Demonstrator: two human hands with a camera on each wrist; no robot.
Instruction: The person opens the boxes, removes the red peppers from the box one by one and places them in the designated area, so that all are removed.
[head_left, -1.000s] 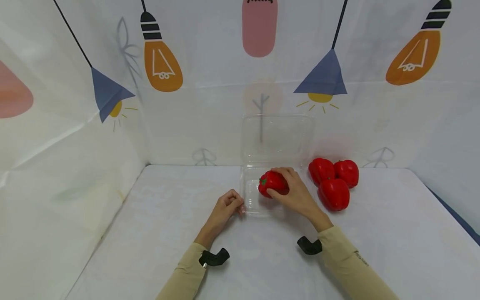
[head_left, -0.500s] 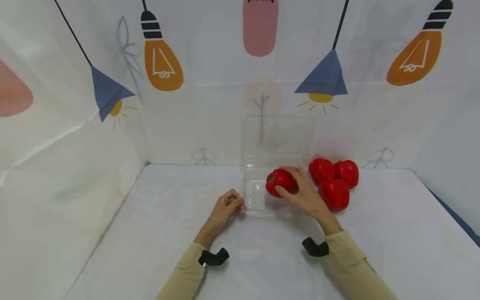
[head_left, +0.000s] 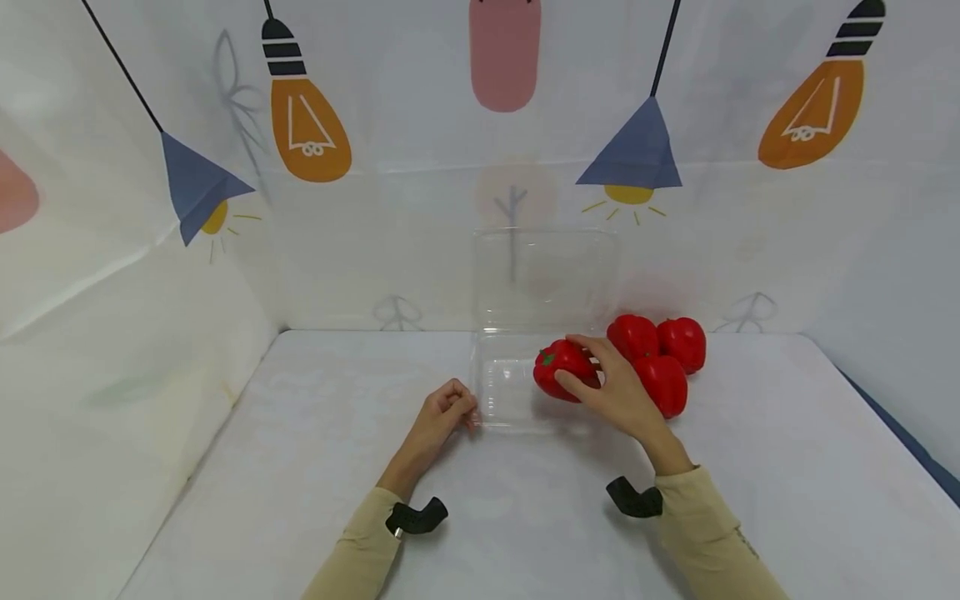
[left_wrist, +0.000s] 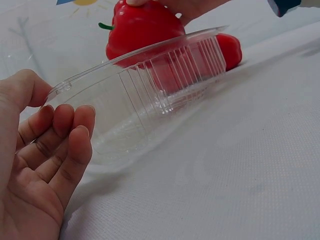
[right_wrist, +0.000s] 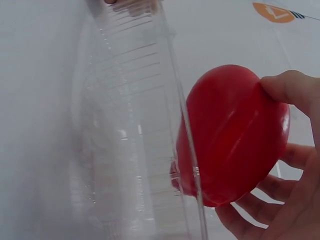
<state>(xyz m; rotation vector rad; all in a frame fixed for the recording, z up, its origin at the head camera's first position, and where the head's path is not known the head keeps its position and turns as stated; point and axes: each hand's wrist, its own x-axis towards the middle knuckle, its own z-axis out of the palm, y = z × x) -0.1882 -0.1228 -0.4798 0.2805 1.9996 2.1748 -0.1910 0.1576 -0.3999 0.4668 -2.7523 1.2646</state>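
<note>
My right hand [head_left: 617,392] grips a red bell pepper [head_left: 558,367] over the right half of a clear plastic clamshell container [head_left: 502,421]. The pepper lies sideways, its green stem end pointing left. In the left wrist view, the lower part of the pepper [left_wrist: 145,30] shows at the height of the container's rim. My left hand [head_left: 442,414] pinches the container's front left corner, with the thumb on the rim and the fingers curled below it. From the right wrist, the pepper [right_wrist: 230,130] appears behind the clear wall, with thumb and fingers spread around it.
Three more red bell peppers [head_left: 663,383] stand clustered just right of the container. The container's lid [head_left: 543,279] stands raised at the back, against the printed backdrop [head_left: 420,233]. A white cloth covers the table [head_left: 360,367].
My right hand has moved a little to the right above the container, carrying the bell pepper. My left hand stays at the container's corner. The head view has shifted slightly.
</note>
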